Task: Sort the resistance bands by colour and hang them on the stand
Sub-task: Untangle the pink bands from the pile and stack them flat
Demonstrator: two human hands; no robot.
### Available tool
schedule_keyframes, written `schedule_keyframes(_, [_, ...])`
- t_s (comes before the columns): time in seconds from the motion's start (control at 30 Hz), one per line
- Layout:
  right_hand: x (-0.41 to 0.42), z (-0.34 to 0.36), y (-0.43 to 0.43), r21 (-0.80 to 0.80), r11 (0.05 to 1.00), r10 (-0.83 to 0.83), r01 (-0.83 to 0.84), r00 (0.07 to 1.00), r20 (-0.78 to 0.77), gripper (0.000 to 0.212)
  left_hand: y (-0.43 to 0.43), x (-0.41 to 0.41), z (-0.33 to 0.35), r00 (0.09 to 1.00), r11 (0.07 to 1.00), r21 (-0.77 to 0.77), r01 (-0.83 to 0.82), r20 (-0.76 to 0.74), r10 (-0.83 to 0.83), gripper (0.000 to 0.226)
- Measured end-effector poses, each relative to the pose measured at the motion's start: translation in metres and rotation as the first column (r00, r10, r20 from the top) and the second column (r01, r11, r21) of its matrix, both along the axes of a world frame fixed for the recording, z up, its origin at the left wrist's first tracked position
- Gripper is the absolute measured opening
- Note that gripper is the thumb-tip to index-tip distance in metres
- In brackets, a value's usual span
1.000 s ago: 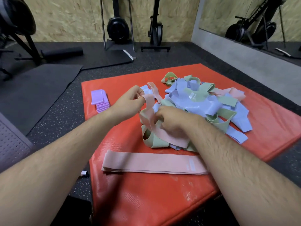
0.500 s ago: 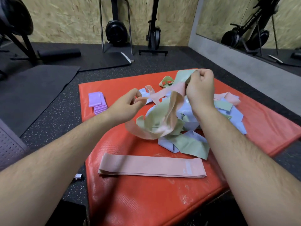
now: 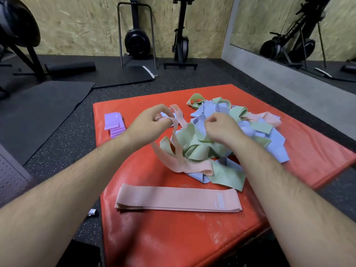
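Two hands are busy over a red mat point(image 3: 154, 237) that lies on the dark gym floor. The left hand point(image 3: 152, 122) pinches the upper end of a pink band point(image 3: 183, 166) between thumb and fingers. From this grip the band hangs down and to the right. Its lower loop rests on the mat at the near left side of the pile point(image 3: 200, 149), where it touches green and blue bands.

The right hand point(image 3: 221, 128) sits on top of this mixed pile of green, blue and pink bands, just beside the left hand. Its fingers are curled down into the bands, but I cannot tell if they really hold one.

Nearer to the person, a flat stack of pink bands point(image 3: 177, 199) lies across the mat, just apart from the pile. A small stack of purple bands point(image 3: 113, 123) lies at the far left edge of the mat, to the left of the left hand.
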State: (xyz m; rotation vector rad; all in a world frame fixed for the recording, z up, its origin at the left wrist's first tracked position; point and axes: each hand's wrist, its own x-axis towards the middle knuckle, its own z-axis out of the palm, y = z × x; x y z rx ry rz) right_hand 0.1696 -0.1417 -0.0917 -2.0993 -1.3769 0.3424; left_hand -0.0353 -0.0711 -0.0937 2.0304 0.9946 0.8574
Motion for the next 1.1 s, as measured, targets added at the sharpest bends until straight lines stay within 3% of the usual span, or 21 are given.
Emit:
schedule_keyframes(0.1, [-0.011,0.0,-0.003,-0.023,0.999,0.035,-0.033,0.996,0.086,0.019,-0.002,0.002,0.003,1.0,0.999,-0.033,-0.006,0.006,0.007,0.008])
schedule_keyframes(0.17, [-0.02,-0.001,-0.001,0.052,0.992,0.118,-0.116,0.992,-0.038,0.016,-0.001,0.003,0.005,0.999,0.997,-0.062,-0.038,0.021,0.039,0.009])
schedule_keyframes(0.2, [-0.027,0.0,-0.001,0.08,0.977,0.21,-0.2,0.967,-0.142,0.021,0.0,0.004,0.005,0.998,0.995,-0.078,-0.054,0.03,0.057,0.01])
schedule_keyframes(0.27, [-0.04,-0.001,-0.002,0.067,0.949,0.314,-0.308,0.899,-0.306,0.055,0.0,0.005,0.008,0.996,0.992,-0.104,-0.076,0.043,0.081,0.011])
schedule_keyframes(0.37, [-0.052,-0.012,-0.001,0.075,0.945,0.326,-0.318,0.919,-0.223,0.074,-0.002,0.006,0.012,0.995,0.987,-0.13,-0.09,0.04,0.096,0.012])
schedule_keyframes(0.5, [-0.05,-0.012,0.001,0.09,0.971,0.232,-0.221,0.963,-0.135,0.031,-0.003,0.001,0.017,0.994,0.977,-0.192,-0.097,0.04,0.106,0.017])
schedule_keyframes(0.6, [-0.035,0.005,-0.006,0.115,0.951,0.31,-0.288,0.889,-0.335,0.007,0.0,-0.009,0.021,0.994,0.95,-0.302,-0.077,0.047,0.096,0.017])
schedule_keyframes(0.7, [-0.017,0.024,-0.023,0.141,0.903,0.416,-0.406,0.745,-0.521,0.011,0.007,-0.023,0.019,0.993,0.901,-0.429,0.054,0.115,-0.005,0.01])
schedule_keyframes(0.8, [-0.004,0.029,-0.028,0.169,0.899,0.426,-0.405,0.716,-0.553,0.01,0.014,-0.031,0.014,0.978,0.854,-0.478,0.203,0.147,-0.15,0.026])
schedule_keyframes(0.87, [-0.003,0.029,-0.029,0.193,0.899,0.426,-0.392,0.687,-0.589,0.012,0.011,-0.032,0.013,0.954,0.819,-0.497,0.288,0.226,-0.198,0.024])
schedule_keyframes(1.0, [-0.009,0.034,-0.03,0.297,0.88,0.472,-0.371,0.612,-0.635,0.01,0.012,-0.033,0.012,0.893,0.711,-0.555,0.432,0.372,-0.252,0.044])
schedule_keyframes(1.1, [-0.01,0.039,-0.029,0.398,0.858,0.513,-0.325,0.548,-0.66,0.012,0.014,-0.035,0.014,0.861,0.634,-0.601,0.487,0.451,-0.233,0.031])
